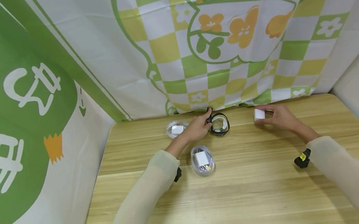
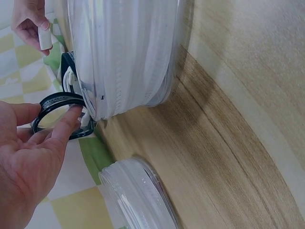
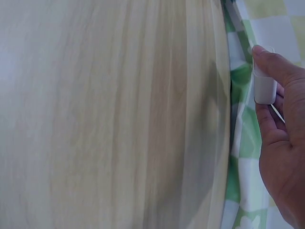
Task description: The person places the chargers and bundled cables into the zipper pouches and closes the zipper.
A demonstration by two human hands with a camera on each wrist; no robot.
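Observation:
Near the back edge of the table, my left hand (image 1: 198,127) grips a black loop (image 2: 61,98) between thumb and fingers. Beside it a coiled white cable (image 1: 224,123) lies inside a dark rim. Farther right, my right hand (image 1: 282,117) pinches a small white charger block (image 1: 259,114) between thumb and fingertips. The left wrist view shows the loop's ring shape plainly; whether it is a cable or a strap I cannot tell. In the right wrist view the charger block (image 3: 264,88) is held upright against the patterned cloth.
Two clear round containers stand near my left arm: a nearer one (image 1: 204,172) with a white charger and cables, and a farther one (image 1: 169,124) with a white plug, partly behind my wrist. A checkered cloth (image 1: 196,85) hangs along the back of the wooden table (image 1: 240,200).

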